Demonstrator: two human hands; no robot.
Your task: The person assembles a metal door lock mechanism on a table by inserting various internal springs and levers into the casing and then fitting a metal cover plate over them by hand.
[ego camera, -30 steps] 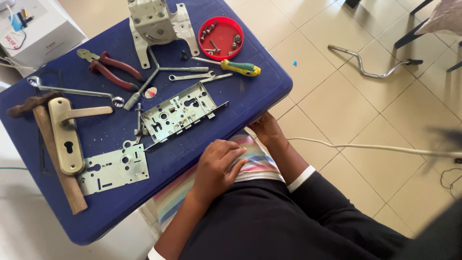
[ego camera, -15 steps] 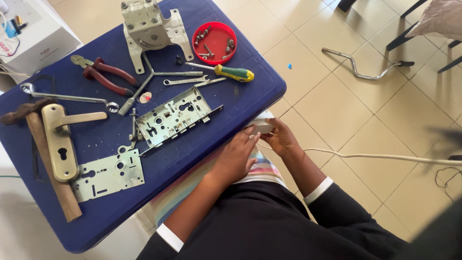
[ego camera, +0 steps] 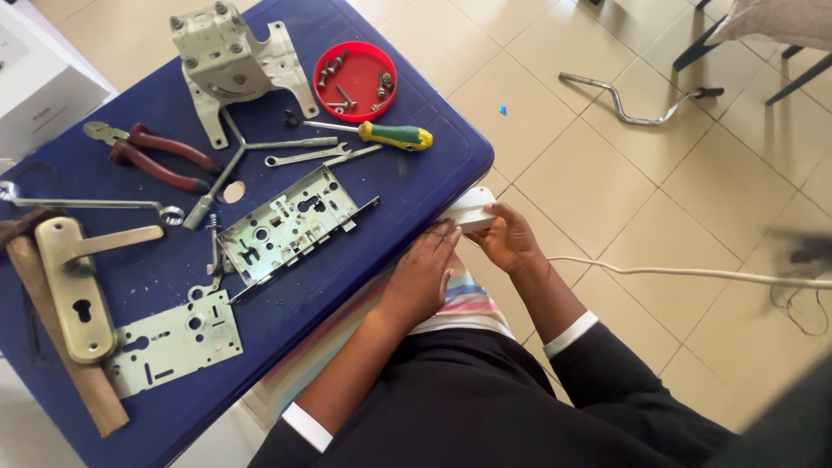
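Both of my hands meet at the near right edge of the blue table (ego camera: 416, 186). My right hand (ego camera: 510, 239) grips a small white box (ego camera: 472, 208) from the right side. The fingertips of my left hand (ego camera: 426, 267) press on the box from the left. A white cable (ego camera: 693, 274) runs from under my right hand across the floor to the right. An open metal lock case (ego camera: 290, 224) lies on the table just left of my hands.
On the table lie a lock cover plate (ego camera: 173, 342), a brass door handle (ego camera: 74, 286), a wooden-handled hammer (ego camera: 61, 347), red pliers (ego camera: 156, 156), wrenches, a green and yellow screwdriver (ego camera: 394, 134), a red tray of screws (ego camera: 355, 80) and a grey bracket (ego camera: 230, 61). A bent metal bar (ego camera: 637, 108) lies on the tiled floor.
My left hand has risen from my lap to the table edge. Both hands have closed on the white box, which now shows between them.
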